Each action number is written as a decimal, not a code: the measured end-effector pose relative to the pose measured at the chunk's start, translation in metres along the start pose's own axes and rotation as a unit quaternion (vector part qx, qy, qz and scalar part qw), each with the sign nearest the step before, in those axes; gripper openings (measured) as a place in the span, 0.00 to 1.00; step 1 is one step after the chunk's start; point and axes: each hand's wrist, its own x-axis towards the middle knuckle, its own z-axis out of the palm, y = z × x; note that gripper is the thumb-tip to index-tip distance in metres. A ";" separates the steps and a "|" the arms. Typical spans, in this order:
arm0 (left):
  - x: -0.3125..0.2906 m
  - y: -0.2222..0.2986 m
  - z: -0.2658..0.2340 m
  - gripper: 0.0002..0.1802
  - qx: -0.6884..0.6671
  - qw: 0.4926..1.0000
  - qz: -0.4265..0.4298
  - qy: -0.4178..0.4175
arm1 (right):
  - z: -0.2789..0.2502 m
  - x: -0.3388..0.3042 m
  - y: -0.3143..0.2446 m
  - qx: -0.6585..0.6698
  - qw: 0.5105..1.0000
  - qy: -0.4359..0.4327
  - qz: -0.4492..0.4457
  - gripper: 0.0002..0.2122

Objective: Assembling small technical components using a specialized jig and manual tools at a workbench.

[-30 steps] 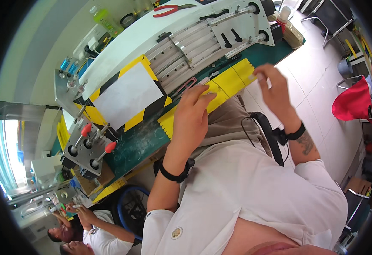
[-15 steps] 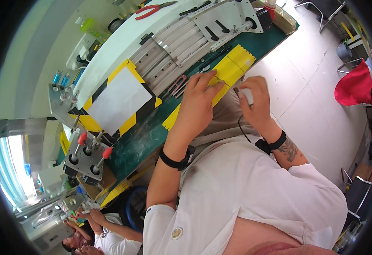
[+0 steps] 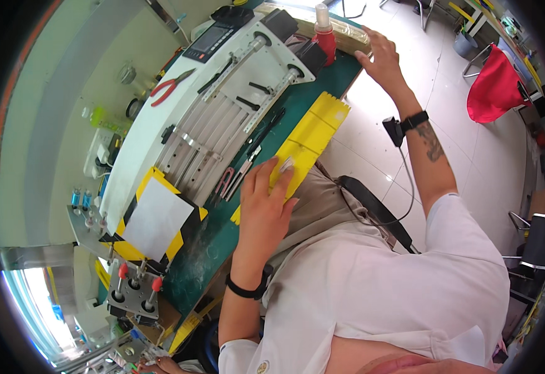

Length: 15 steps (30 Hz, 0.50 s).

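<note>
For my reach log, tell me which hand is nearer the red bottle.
Right. The right hand is right of the red bottle, apart from it; the left hand is farther, at the yellow strip.

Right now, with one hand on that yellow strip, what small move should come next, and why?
I'd probably close the right hand gently on the tan package: that hand is open at the package's end, though I can't tell if it touches, while the left hand rests on the yellow strip.
</note>
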 end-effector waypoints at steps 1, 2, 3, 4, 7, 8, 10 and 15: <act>0.015 0.003 0.005 0.38 -0.012 1.000 0.018 0.002 | 0.003 0.009 0.014 -0.003 1.000 0.006 0.001 0.31; 0.030 0.006 0.012 0.38 -0.012 1.000 0.024 0.003 | 0.005 0.015 0.027 0.000 0.998 -0.063 0.004 0.30; 0.043 0.005 0.021 0.38 -0.026 0.999 0.036 0.003 | 0.010 0.020 0.035 0.005 0.991 -0.133 0.005 0.30; 0.055 0.005 0.029 0.37 -0.038 0.998 0.045 0.004 | 0.009 0.025 0.035 0.007 0.991 -0.131 0.002 0.30; 0.089 -0.002 0.052 0.37 -0.042 0.997 0.064 0.010 | 0.000 0.034 0.032 0.068 0.990 -0.119 -0.031 0.28; 0.101 -0.004 0.058 0.37 -0.044 0.996 0.075 0.017 | -0.005 0.039 0.032 0.062 0.991 -0.115 -0.037 0.28; 0.124 0.000 0.068 0.37 -0.047 0.996 0.075 0.014 | -0.015 0.048 0.032 0.052 0.992 -0.113 -0.035 0.27; 0.183 0.011 0.100 0.36 -0.045 0.996 0.076 0.025 | -0.022 0.059 0.026 0.093 0.988 -0.113 -0.058 0.26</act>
